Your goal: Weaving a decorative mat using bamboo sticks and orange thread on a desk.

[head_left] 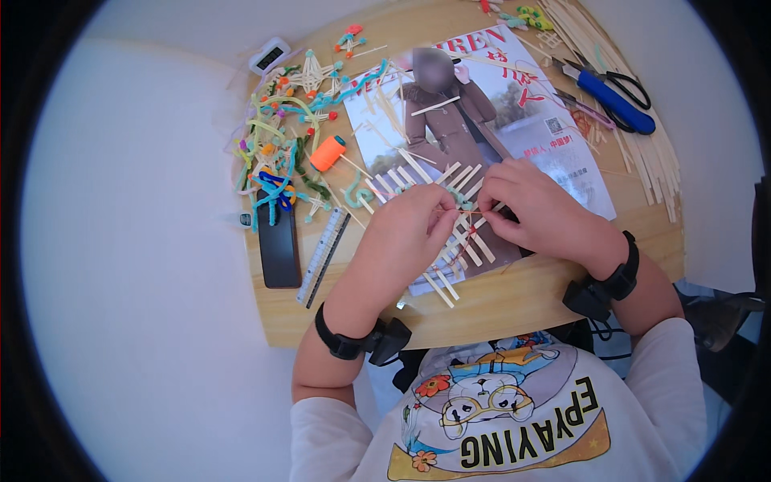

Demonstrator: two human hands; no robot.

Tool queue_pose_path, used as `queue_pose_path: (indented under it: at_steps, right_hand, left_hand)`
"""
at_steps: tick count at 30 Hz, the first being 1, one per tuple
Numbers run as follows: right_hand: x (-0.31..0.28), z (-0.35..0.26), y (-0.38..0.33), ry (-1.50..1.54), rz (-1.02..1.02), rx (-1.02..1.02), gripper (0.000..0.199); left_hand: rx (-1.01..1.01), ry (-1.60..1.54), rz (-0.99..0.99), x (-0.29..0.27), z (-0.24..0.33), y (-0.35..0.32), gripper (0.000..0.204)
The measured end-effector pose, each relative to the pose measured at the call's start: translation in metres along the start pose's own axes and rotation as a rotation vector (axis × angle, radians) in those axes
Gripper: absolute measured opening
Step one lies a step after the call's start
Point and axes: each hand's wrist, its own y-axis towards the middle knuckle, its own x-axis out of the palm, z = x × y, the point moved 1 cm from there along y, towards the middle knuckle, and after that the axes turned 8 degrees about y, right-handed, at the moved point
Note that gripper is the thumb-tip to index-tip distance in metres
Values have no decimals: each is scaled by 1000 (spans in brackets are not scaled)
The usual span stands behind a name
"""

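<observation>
Our white short-sleeved T-shirt with a cartoon print (pixel 490 410) sits nearest. Beyond it, over the pale wooden tabletop (pixel 514 299), our left hand (pixel 411 225) and right hand (pixel 532 205) nearly meet, fingers closed, pinching a thin orange thread (pixel 471 211) between them, just above a lattice of flat pale wooden sticks (pixel 483 247) on a large colour-printed paper sheet (pixel 566 181).

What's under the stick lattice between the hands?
Under the stick lattice: a printed sheet, seen through the gaps, and the table below its nearest stick ends. Whatever lies directly beneath the sticks, left hand and right hand is covered.
</observation>
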Motion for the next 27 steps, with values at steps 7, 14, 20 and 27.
queue_pose_path:
  at_steps: [7, 14, 20, 27]
  right_hand:
    - [-9, -1, 2, -155, 28, -23, 9]
    - [-1, 1, -1, -88, 99, -8, 9]
    - [-1, 1, -1, -72, 95, -8, 8]
    - [2, 1, -1, 61, 107, 43, 11]
  left_hand:
    - [-16, 48, -14, -4, -1, 2, 9]
    - [-47, 72, -26, 4, -6, 0, 12]
    - [-46, 107, -4, 3, 1, -1, 17]
    - [29, 110, -3, 8, 5, 0, 21]
